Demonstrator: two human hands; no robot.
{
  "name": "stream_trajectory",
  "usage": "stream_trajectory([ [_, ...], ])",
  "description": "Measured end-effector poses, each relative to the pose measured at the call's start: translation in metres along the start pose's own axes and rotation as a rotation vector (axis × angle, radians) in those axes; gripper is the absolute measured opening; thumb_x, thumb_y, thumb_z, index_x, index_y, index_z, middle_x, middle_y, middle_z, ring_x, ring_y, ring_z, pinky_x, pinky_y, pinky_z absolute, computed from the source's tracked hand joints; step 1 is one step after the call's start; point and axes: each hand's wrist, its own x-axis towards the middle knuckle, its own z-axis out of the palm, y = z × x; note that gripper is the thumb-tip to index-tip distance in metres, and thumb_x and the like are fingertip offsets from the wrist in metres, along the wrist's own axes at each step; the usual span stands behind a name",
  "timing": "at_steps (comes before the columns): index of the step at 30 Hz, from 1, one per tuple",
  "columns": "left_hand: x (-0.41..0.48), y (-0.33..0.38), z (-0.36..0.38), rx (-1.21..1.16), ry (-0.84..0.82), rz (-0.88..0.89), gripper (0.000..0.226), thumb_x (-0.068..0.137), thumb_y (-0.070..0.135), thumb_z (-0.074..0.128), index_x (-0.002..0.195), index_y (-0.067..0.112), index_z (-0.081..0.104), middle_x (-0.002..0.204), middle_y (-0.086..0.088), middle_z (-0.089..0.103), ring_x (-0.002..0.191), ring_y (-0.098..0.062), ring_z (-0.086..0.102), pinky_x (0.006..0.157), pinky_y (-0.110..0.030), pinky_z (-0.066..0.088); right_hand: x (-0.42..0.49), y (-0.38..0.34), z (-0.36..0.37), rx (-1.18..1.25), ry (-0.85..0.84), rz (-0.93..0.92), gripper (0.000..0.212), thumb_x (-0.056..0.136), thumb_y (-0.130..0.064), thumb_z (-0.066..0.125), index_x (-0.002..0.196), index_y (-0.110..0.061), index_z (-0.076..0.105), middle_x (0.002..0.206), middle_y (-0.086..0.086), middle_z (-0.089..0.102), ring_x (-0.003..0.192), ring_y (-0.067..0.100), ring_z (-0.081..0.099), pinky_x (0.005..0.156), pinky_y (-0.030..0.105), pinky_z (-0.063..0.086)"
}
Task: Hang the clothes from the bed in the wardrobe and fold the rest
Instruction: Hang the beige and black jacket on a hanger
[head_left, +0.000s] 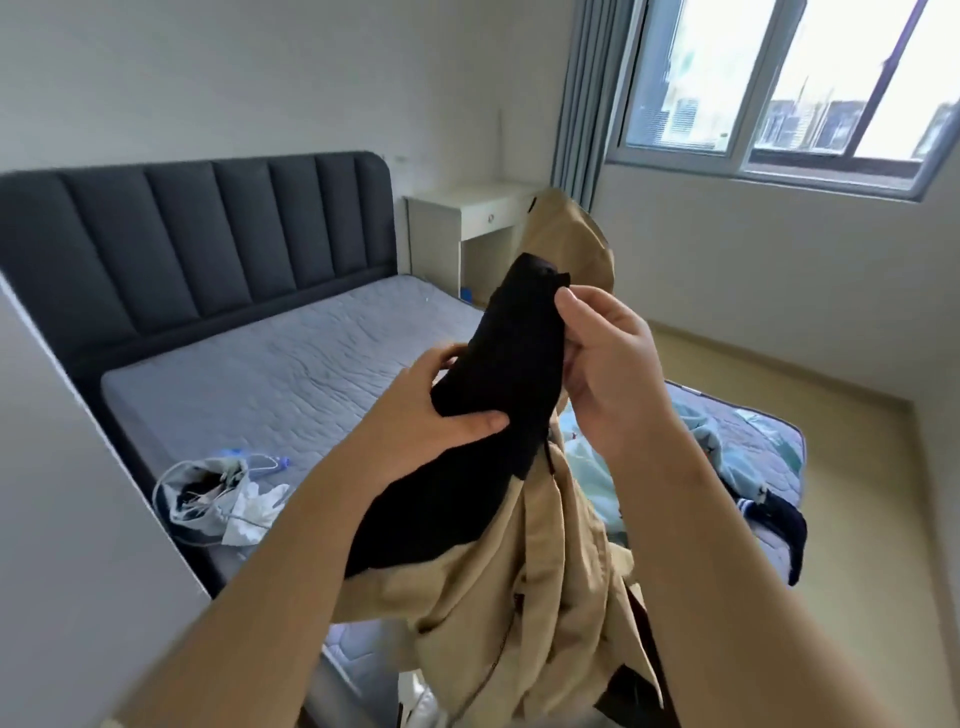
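Above the foot of the bed (291, 364), your two hands hold a tan jacket (519, 582) with a black lining (498, 395) up in front of you. Your left hand (441, 415) grips the black fabric from the side, thumb laid across its front and fingers curled behind it. Your right hand (608, 364) pinches the top edge of that black part between thumb and fingers, just beside the tan hood (566, 234) that rises behind it. The rest of the jacket hangs down between your forearms, bunched and folded, clear of the mattress.

On the bed, left of the jacket, lies a crumpled white and grey garment (218, 499) with a thin cord, near the mattress edge. Just beyond it toward the headboard (197, 234) sits a small blue item (260, 460), too blurred to name. Right of the jacket, at the bed's far corner, a pale green patterned cloth (717, 441) is spread in a heap, and a dark navy garment (779, 525) with white stripes lies at the very edge beside it.

Past the bed, next to the dark padded headboard, a white bedside desk (467, 218) with one drawer stands against the wall. A grey-blue curtain (587, 104) hangs beside it, gathered at the left edge of a wide window (779, 104). Right of the bed runs pale flooring (857, 519).
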Motion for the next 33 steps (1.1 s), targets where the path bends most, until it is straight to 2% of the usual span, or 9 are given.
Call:
stream_trajectory([
  [6, -0.006, -0.053, 0.015, 0.304, 0.016, -0.147, 0.031, 0.083, 0.032, 0.055, 0.113, 0.024, 0.058, 0.093, 0.007, 0.065, 0.091, -0.015, 0.061, 0.072, -0.024, 0.041, 0.002, 0.055, -0.021, -0.181, 0.211, 0.123, 0.022, 0.094, -0.013, 0.051, 0.075, -0.016, 0.061, 0.054, -0.002, 0.043, 0.054, 0.014, 0.039, 0.050, 0.027, 0.031],
  [9, -0.011, -0.089, 0.036, 0.351, 0.022, -0.208, 0.027, 0.088, 0.028, 0.052, 0.113, 0.030, 0.060, 0.102, 0.000, 0.068, 0.098, -0.022, 0.061, 0.077, -0.030, 0.045, -0.011, 0.096, -0.040, -0.241, 0.318, 0.315, 0.020, 0.094, -0.010, 0.048, 0.077, -0.015, 0.057, 0.064, 0.003, 0.049, 0.061, 0.017, 0.047, 0.055, 0.029, 0.039],
  [14, -0.017, -0.121, 0.052, 0.030, 0.216, -0.384, 0.023, 0.090, 0.011, 0.054, 0.097, 0.031, 0.060, 0.099, 0.001, 0.065, 0.086, -0.016, 0.058, 0.064, -0.024, 0.042, -0.050, 0.145, -0.062, -0.226, 0.372, 0.583, 0.017, 0.092, -0.004, 0.047, 0.103, -0.015, 0.053, 0.084, 0.002, 0.058, 0.067, 0.014, 0.056, 0.058, 0.023, 0.043],
  [18, -0.016, -0.115, 0.058, -0.220, 0.237, -0.400, 0.023, 0.087, 0.007, 0.061, 0.084, 0.030, 0.060, 0.091, -0.001, 0.065, 0.082, -0.016, 0.061, 0.066, -0.026, 0.047, -0.072, 0.167, -0.063, -0.235, 0.364, 0.637, 0.047, 0.084, -0.008, 0.060, 0.126, -0.016, 0.042, 0.118, 0.006, 0.053, 0.101, 0.021, 0.055, 0.087, 0.034, 0.047],
  [22, -0.017, -0.104, 0.047, -0.372, 0.088, -0.329, 0.021, 0.082, 0.002, 0.065, 0.080, 0.022, 0.067, 0.073, 0.003, 0.070, 0.071, -0.011, 0.065, 0.065, -0.024, 0.051, -0.070, 0.159, -0.069, -0.575, 0.439, 0.502, 0.087, 0.067, -0.021, 0.073, 0.141, -0.032, 0.028, 0.145, 0.004, 0.026, 0.132, 0.027, 0.030, 0.110, 0.045, 0.030],
  [24, -0.016, -0.097, 0.036, -0.413, 0.032, -0.266, 0.029, 0.082, -0.006, 0.061, 0.075, 0.022, 0.069, 0.067, 0.005, 0.069, 0.064, -0.007, 0.065, 0.061, -0.020, 0.052, -0.070, 0.156, -0.069, -0.812, 0.305, 0.444, 0.090, 0.057, -0.039, 0.072, 0.136, -0.043, 0.031, 0.150, -0.004, 0.018, 0.136, 0.026, 0.023, 0.111, 0.044, 0.024],
  [27, -0.010, -0.083, 0.026, -0.456, 0.012, -0.186, 0.038, 0.080, -0.014, 0.057, 0.069, 0.021, 0.068, 0.062, 0.007, 0.067, 0.058, -0.004, 0.062, 0.056, -0.015, 0.050, -0.065, 0.159, -0.064, -1.085, 0.051, 0.357, 0.047, 0.069, -0.046, 0.068, 0.113, -0.039, 0.056, 0.135, -0.009, 0.044, 0.125, 0.020, 0.040, 0.103, 0.044, 0.033],
  [29, -0.002, -0.073, 0.026, -0.407, 0.043, -0.154, 0.036, 0.081, -0.012, 0.057, 0.073, 0.022, 0.066, 0.066, 0.006, 0.067, 0.063, -0.007, 0.062, 0.061, -0.018, 0.051, -0.062, 0.156, -0.056, -0.940, 0.003, 0.345, 0.012, 0.082, -0.038, 0.061, 0.091, -0.031, 0.064, 0.104, -0.008, 0.064, 0.106, 0.020, 0.056, 0.093, 0.042, 0.043],
  [33, 0.012, -0.071, 0.028, -0.135, 0.202, -0.244, 0.016, 0.083, 0.009, 0.065, 0.090, 0.023, 0.062, 0.092, 0.000, 0.065, 0.091, -0.021, 0.062, 0.082, -0.031, 0.049, -0.056, 0.144, -0.050, -0.643, 0.187, 0.443, 0.025, 0.089, -0.035, 0.054, 0.070, -0.021, 0.062, 0.080, 0.001, 0.066, 0.085, 0.024, 0.060, 0.079, 0.036, 0.047],
])
